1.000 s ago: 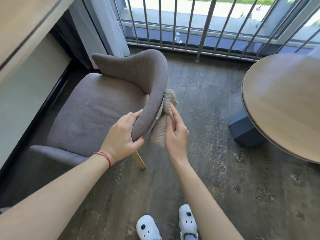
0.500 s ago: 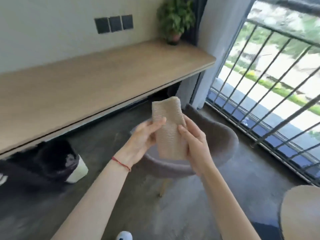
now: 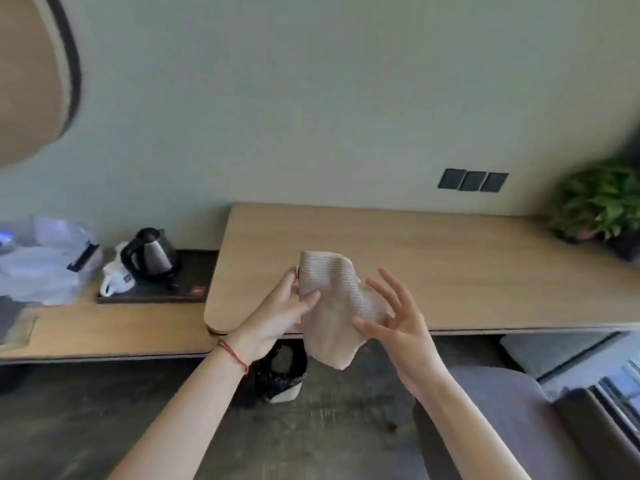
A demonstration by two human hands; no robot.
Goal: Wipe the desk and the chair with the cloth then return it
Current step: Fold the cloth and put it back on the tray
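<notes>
Your left hand (image 3: 277, 315) pinches the beige cloth (image 3: 334, 306) btwn thumb & fingers, cloth hanging below that grip over desk (image 3: 467, 265) edge, while your right hand (image 3: 394, 329), fingers spread, touches its lower right side w/ thumb only.

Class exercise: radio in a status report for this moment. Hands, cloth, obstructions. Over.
Left hand gripping cloth; right hand open, fingers spread, thumb at its edge. Cloth held in air before desk. Nothing between them. Over.

left hand (image 3: 277, 317) pinches the cloth (image 3: 334, 306) above the desk (image 3: 450, 265); right hand (image 3: 398, 327) splayed.
</notes>
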